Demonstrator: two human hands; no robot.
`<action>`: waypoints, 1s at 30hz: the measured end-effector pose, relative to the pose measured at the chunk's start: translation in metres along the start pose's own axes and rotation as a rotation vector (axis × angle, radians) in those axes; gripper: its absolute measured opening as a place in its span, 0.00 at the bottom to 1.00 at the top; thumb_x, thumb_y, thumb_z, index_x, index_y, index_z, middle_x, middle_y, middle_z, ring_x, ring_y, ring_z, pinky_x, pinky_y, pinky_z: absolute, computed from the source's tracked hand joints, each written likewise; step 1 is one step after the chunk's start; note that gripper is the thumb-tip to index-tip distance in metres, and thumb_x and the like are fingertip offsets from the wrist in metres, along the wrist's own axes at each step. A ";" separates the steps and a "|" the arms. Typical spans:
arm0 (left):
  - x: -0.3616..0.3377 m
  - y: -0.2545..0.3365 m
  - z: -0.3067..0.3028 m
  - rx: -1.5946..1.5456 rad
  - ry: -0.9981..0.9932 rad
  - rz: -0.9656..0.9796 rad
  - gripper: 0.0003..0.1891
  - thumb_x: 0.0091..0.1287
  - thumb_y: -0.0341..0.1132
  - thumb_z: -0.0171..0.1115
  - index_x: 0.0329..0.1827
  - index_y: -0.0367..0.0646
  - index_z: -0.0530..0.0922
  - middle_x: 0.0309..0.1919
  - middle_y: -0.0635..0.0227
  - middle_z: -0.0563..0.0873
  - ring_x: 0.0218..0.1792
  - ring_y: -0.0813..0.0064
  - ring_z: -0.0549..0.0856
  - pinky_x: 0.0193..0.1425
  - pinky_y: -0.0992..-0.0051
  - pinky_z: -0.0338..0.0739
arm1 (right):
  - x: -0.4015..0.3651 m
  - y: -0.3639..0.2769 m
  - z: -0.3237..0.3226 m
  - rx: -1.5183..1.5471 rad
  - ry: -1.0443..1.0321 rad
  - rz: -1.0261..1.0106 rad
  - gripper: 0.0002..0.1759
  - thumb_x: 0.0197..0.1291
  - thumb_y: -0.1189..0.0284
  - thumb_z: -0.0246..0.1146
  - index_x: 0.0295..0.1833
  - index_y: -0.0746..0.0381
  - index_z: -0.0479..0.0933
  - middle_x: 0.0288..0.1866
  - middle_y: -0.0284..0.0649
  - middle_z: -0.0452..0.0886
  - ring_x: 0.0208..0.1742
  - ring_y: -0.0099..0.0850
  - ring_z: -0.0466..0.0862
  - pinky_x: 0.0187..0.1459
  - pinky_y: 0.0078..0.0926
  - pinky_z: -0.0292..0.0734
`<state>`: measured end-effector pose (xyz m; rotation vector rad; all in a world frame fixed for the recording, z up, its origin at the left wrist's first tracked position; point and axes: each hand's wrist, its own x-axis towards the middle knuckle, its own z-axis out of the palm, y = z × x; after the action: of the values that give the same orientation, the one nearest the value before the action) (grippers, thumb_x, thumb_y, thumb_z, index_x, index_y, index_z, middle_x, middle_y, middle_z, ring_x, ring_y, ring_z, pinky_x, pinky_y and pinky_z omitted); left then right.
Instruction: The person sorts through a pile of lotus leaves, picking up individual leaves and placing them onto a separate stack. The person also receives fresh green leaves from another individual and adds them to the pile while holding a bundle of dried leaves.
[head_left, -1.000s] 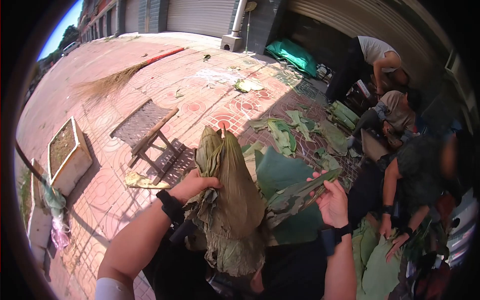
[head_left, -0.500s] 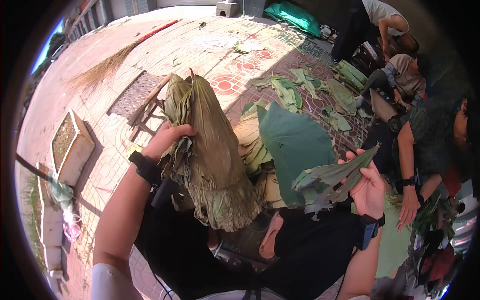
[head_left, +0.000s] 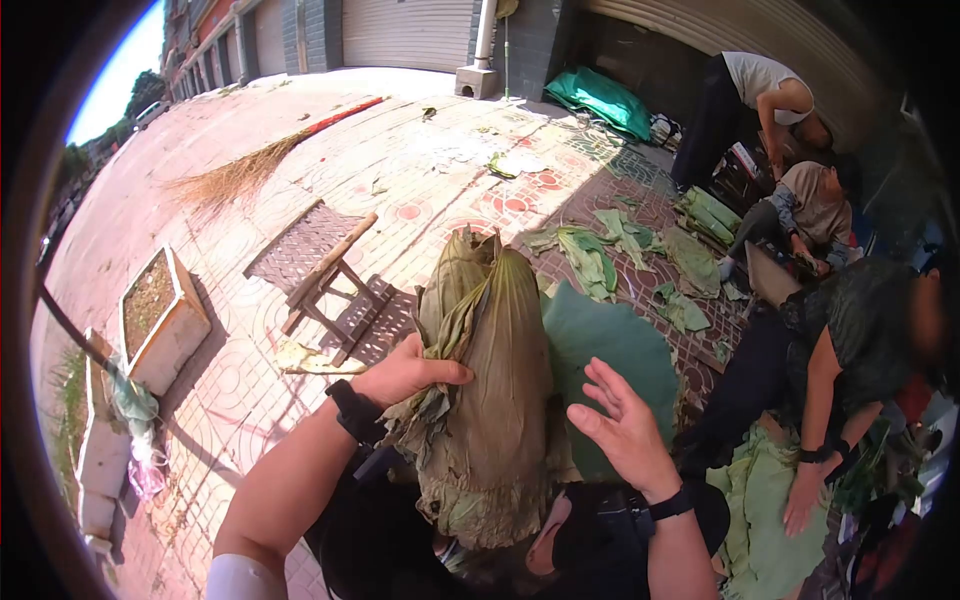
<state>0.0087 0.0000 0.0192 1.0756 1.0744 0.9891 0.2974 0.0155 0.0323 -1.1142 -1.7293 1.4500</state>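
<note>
My left hand (head_left: pixel 425 378) is closed around the upper left side of a bundle of dried lotus leaves (head_left: pixel 495 400), brownish green and held upright in front of my body. The folded tips point up and the ragged lower edges hang over my lap. To the right of the bundle, my right hand (head_left: pixel 625 425) is open, fingers apart, with nothing in it. Behind that hand spreads a large fresh green lotus leaf (head_left: pixel 610 350), partly hidden by the bundle and the hand.
A low woven stool (head_left: pixel 315 250) stands ahead left, with a broom (head_left: pixel 240 170) beyond it. Soil-filled planter boxes (head_left: pixel 160 320) line the left. Loose leaves (head_left: pixel 580 255) lie on the paving. A co-worker's hand (head_left: pixel 808 490) presses on flat leaves (head_left: pixel 755 515) at right; two other people work farther back.
The small torn leaf piece has left my right hand, which has moved left toward the bundle and opened. My left hand and the bundle appear farther right and lower as the view shifted.
</note>
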 end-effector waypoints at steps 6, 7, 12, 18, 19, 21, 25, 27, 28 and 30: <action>0.015 -0.012 0.038 0.053 -0.242 0.082 0.24 0.61 0.30 0.68 0.61 0.38 0.73 0.52 0.69 0.82 0.51 0.80 0.78 0.56 0.76 0.73 | 0.065 -0.003 0.041 0.211 0.224 -0.001 0.49 0.59 0.55 0.67 0.71 0.75 0.51 0.69 0.56 0.63 0.69 0.39 0.66 0.65 0.29 0.64; 0.016 -0.015 0.041 0.050 -0.224 0.119 0.23 0.62 0.32 0.68 0.59 0.37 0.75 0.50 0.69 0.83 0.49 0.81 0.79 0.54 0.76 0.74 | 0.067 0.000 0.044 0.217 0.255 0.020 0.48 0.60 0.56 0.66 0.71 0.76 0.52 0.68 0.55 0.65 0.68 0.37 0.68 0.64 0.28 0.65; 0.020 -0.017 0.043 -0.013 -0.255 0.157 0.24 0.62 0.36 0.69 0.60 0.38 0.75 0.51 0.69 0.83 0.50 0.82 0.78 0.55 0.76 0.73 | 0.058 0.001 0.033 0.437 0.188 0.091 0.35 0.64 0.63 0.63 0.67 0.75 0.60 0.59 0.48 0.75 0.58 0.29 0.75 0.58 0.24 0.70; 0.023 -0.017 0.043 -0.101 -0.221 0.051 0.22 0.67 0.39 0.64 0.61 0.39 0.74 0.53 0.68 0.82 0.52 0.80 0.79 0.57 0.75 0.73 | 0.057 0.011 0.037 0.412 0.303 0.041 0.24 0.67 0.67 0.59 0.62 0.71 0.68 0.53 0.41 0.79 0.50 0.24 0.78 0.53 0.20 0.71; 0.024 -0.016 0.043 -0.123 -0.205 0.005 0.22 0.68 0.40 0.62 0.61 0.39 0.74 0.53 0.68 0.82 0.52 0.80 0.79 0.57 0.75 0.74 | 0.057 0.017 0.037 0.356 0.329 0.001 0.23 0.67 0.67 0.58 0.61 0.71 0.70 0.52 0.40 0.79 0.48 0.23 0.78 0.52 0.20 0.71; 0.027 -0.016 0.041 -0.126 -0.185 -0.012 0.22 0.69 0.41 0.60 0.61 0.39 0.74 0.53 0.68 0.82 0.52 0.80 0.79 0.57 0.75 0.74 | 0.058 0.024 0.032 0.355 0.317 0.001 0.20 0.68 0.66 0.58 0.56 0.70 0.72 0.49 0.39 0.80 0.47 0.22 0.78 0.50 0.19 0.71; 0.027 -0.012 0.042 -0.142 -0.137 -0.049 0.22 0.70 0.43 0.58 0.62 0.39 0.74 0.53 0.69 0.82 0.52 0.80 0.79 0.57 0.75 0.73 | 0.060 0.041 0.022 0.383 0.378 -0.007 0.14 0.70 0.67 0.54 0.52 0.66 0.74 0.42 0.36 0.82 0.38 0.22 0.82 0.39 0.19 0.77; 0.028 -0.010 0.041 -0.161 -0.129 -0.060 0.23 0.69 0.41 0.61 0.64 0.40 0.72 0.55 0.70 0.80 0.53 0.80 0.78 0.60 0.75 0.72 | 0.050 0.031 0.019 0.530 0.374 0.009 0.16 0.71 0.65 0.52 0.53 0.66 0.73 0.46 0.37 0.81 0.42 0.25 0.82 0.44 0.22 0.77; 0.029 -0.009 0.041 -0.170 -0.126 -0.065 0.24 0.69 0.40 0.62 0.65 0.40 0.71 0.56 0.70 0.79 0.54 0.80 0.77 0.61 0.75 0.71 | 0.045 0.026 0.017 0.604 0.373 0.016 0.16 0.71 0.65 0.51 0.54 0.66 0.73 0.47 0.38 0.81 0.45 0.26 0.82 0.46 0.23 0.77; 0.028 -0.007 0.043 -0.159 -0.137 -0.013 0.24 0.67 0.40 0.63 0.63 0.40 0.72 0.55 0.70 0.80 0.54 0.81 0.78 0.60 0.75 0.72 | 0.041 0.025 0.015 0.807 0.253 -0.055 0.18 0.72 0.65 0.48 0.57 0.66 0.71 0.54 0.40 0.78 0.54 0.30 0.78 0.57 0.29 0.72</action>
<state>0.0571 0.0178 0.0127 0.9904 0.8756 0.9593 0.2712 0.0466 0.0019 -0.7453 -0.8437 1.6544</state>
